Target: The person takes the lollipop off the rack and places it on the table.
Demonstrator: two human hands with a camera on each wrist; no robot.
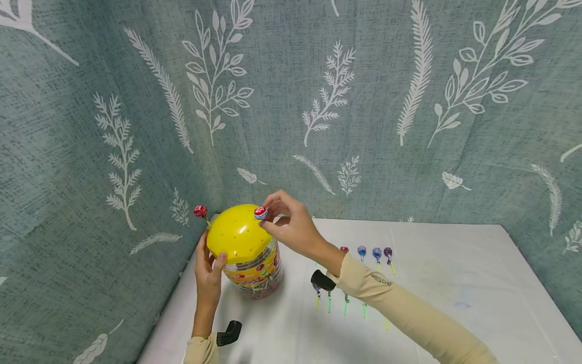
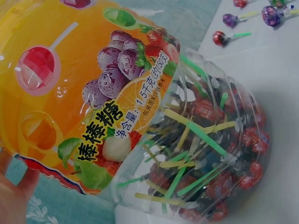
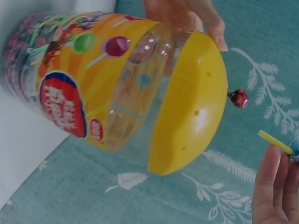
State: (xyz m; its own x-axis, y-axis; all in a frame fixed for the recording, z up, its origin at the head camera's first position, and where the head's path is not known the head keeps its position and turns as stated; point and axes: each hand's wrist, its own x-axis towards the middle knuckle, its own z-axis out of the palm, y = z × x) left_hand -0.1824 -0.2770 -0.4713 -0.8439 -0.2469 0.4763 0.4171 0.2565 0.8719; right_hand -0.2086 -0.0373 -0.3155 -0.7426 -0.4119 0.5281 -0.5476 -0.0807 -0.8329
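Head view: a clear plastic jar (image 1: 252, 263) with a domed yellow lid (image 1: 236, 233) is seen at the lower left of centre, standing on a white table (image 1: 454, 283) close to the leaf-patterned curtain (image 1: 318, 101). The lid is dotted with small holes, and one red-wrapped lollipop (image 1: 200, 211) is already stuck in at its left edge. The jar is gripped at its left side by the left hand (image 1: 208, 275), the thumb curled up against the lid's rim. A second lollipop (image 1: 260, 213), wrapped in red and blue, is pinched between the thumb and fingertips of the right hand (image 1: 291, 222) and held at the top right of the lid; whether its stick has entered a hole cannot be made out.

In the left wrist view an orange label (image 2: 70, 93) printed with grapes and sweets is shown in the upper left, and the clear lower part is packed with red-wrapped sweets on green and yellow sticks.

A row of loose lollipops (image 1: 375, 253) is laid on the table right of centre.
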